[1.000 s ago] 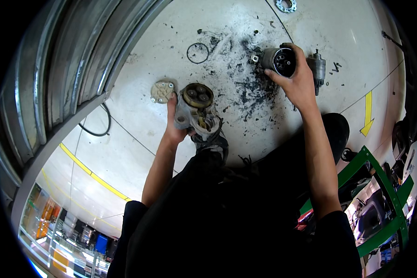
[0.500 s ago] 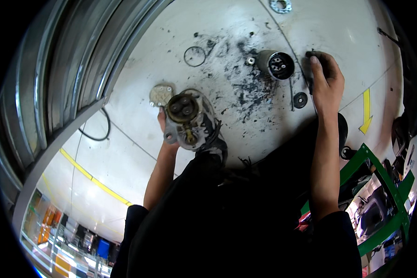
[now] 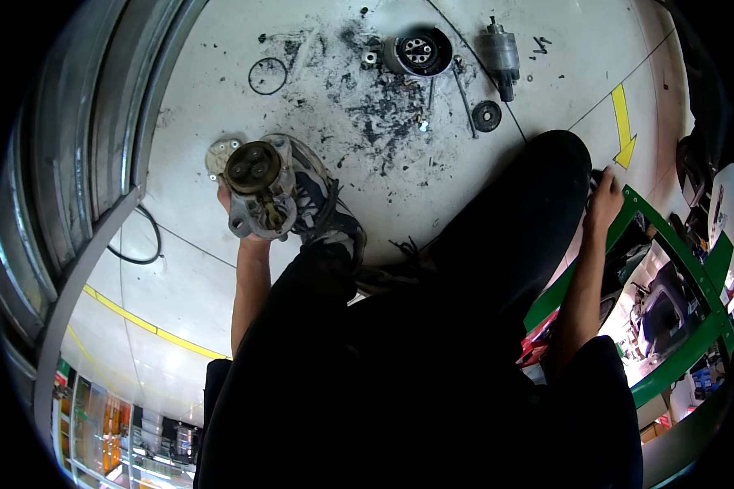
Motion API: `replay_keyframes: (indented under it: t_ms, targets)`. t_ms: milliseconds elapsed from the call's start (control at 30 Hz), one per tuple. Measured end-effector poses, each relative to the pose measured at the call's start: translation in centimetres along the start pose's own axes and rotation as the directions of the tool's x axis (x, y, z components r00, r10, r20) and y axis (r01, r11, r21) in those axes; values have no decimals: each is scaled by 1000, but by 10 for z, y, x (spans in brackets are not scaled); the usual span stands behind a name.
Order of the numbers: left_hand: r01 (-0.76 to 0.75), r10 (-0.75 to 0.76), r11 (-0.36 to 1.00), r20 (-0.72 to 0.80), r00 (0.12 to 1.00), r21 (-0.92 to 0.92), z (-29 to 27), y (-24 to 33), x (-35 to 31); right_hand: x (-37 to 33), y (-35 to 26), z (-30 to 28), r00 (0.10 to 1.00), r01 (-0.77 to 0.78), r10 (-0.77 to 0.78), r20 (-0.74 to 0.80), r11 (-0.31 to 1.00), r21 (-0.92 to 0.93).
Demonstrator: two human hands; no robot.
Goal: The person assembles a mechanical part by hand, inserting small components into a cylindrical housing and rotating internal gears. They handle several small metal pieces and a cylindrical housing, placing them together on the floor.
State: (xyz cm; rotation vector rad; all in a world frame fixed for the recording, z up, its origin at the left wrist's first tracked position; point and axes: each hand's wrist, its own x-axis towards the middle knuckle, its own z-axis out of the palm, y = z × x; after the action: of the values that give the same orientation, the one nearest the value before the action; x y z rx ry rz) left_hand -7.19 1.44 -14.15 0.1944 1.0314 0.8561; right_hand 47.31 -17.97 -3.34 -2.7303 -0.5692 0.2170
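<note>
My left hand [image 3: 225, 196] is closed around a dirty grey metal starter motor housing [image 3: 284, 208], held above my shoe [image 3: 334, 224]. A brown, greasy round opening with round gears faces up on it. Beside the housing shows a pale round cover [image 3: 223, 155]; I cannot tell whether they touch. My right hand [image 3: 603, 200] is beyond my right knee, its fingers curled at something dark, partly hidden. On the floor ahead are an open cylindrical motor casing [image 3: 394, 57], a metal armature [image 3: 499, 55] and a black ring-shaped part [image 3: 487, 116].
Two long thin bolts [image 3: 465, 102] lie by the casing, with a thin black ring [image 3: 267, 76] further left. Dark grime covers the middle floor. A ribbed metal shutter [image 3: 98, 106] stands left, a green metal frame [image 3: 685, 269] right, and a black cable loop [image 3: 151, 244] nearer left.
My right hand has drawn back from the floor parts to beside my right knee, and the armature now shows where it was. My left hand still holds the housing. The view has shifted.
</note>
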Motion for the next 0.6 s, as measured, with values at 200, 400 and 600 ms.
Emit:
replay_keyframes:
  t_ms: [200, 400, 600]
  targets:
    - [-415, 230, -342, 503, 833, 843, -57, -5, -5, -38, 117, 17, 972, 122, -106, 211, 990, -64]
    - [-203, 299, 290, 113, 948, 935, -50, -9, -4, -66, 66, 23, 937, -5, 15, 348, 1000, -29]
    - [27, 130, 742, -183, 975, 670, -35, -27, -10, -59, 102, 34, 924, -19, 78, 375, 987, -160]
